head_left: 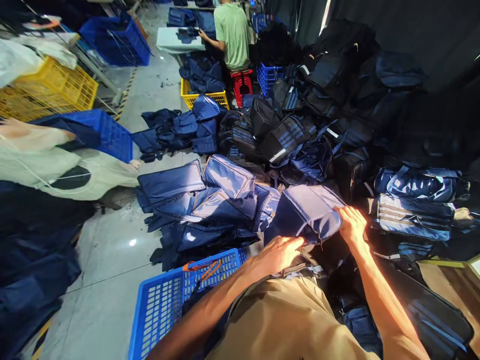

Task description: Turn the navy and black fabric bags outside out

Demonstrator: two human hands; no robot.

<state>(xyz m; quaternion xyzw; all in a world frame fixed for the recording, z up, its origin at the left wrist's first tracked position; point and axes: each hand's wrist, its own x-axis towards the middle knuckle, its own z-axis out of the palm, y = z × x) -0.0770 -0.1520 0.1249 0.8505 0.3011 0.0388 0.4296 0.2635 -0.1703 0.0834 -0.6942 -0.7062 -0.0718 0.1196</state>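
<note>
Two hands are on one navy bag (305,210) in the head view, which lies just past your lap at twelve o'clock. Your left hand (283,252) lies along the bag's near edge, at its seven o'clock, with the fingers (296,243) stretched out, close together and flat on the cloth, gripping nothing. Your right hand (351,226) rests on the bag's corner at four o'clock. Its fingers (340,214) are slightly apart and bent over the fabric; you cannot tell whether they pinch it.

Just beside the bag at nine o'clock is a pile of navy panels (202,200) spread on the floor. A blue crate (168,300) stands at your eight o'clock, touching your left forearm. From twelve round to three o'clock a heap of dark backpacks (300,125) rises behind the bag. Far off at eleven o'clock, a person in a green shirt (232,30) works at a table beside a red stool (243,82). A yellow crate (48,90) sits well apart at ten o'clock.
</note>
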